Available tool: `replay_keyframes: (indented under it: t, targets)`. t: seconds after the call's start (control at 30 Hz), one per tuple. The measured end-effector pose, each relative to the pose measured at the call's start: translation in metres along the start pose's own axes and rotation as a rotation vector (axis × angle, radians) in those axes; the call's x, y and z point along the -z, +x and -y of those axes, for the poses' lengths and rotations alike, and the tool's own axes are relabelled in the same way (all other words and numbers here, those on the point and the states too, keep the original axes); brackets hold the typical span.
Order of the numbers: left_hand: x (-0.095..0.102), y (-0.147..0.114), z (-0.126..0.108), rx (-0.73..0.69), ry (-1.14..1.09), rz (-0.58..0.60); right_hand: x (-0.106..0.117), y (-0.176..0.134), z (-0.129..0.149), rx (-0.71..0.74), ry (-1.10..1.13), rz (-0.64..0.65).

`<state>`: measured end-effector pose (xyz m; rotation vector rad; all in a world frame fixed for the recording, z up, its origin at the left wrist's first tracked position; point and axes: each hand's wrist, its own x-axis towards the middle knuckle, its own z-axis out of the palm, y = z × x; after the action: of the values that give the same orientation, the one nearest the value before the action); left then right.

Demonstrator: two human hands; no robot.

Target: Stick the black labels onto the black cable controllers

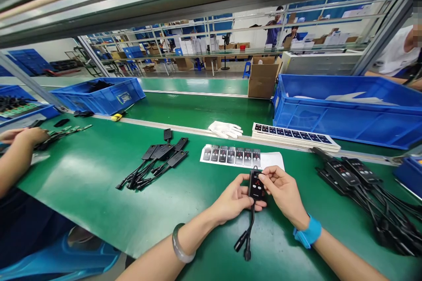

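Observation:
A small black controller box (256, 185) with a printed label on its face is held upright above the green table. My left hand (234, 198) is closed round its left side and lower end. At its upper right, my right hand (284, 189) is closed with the thumb pressed on the label face. Two short cables with plugs (246, 241) hang from the box. Just behind lies a backing sheet (273, 160) with several dark labels (231, 155) on it. Whether my right fingertips also hold a label edge cannot be made out.
Left of centre lie several plain black boxes with cables (163, 153); at the right, a pile of labelled ones (344, 174). Beyond are a white glove (226, 129), label sheets (293, 135) and blue bins (339, 112) (99, 96). A co-worker's hands (28, 137) work at far left.

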<state>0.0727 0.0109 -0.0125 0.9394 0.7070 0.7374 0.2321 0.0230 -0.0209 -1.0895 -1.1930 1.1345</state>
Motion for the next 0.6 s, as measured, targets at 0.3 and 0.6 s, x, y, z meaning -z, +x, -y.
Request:
replay_keyframes:
  t: [0.3,0.6]
  targets:
    - [-0.002,0.0002,-0.0002,0.019,0.038,-0.038,-0.0003,-0.0012,-0.0002,-0.003,0.01,0.001]
    - [-0.0001,0.0012,0.0038,-0.001,0.067,-0.026,-0.001,-0.0003,-0.0027,0.013,-0.007,-0.014]
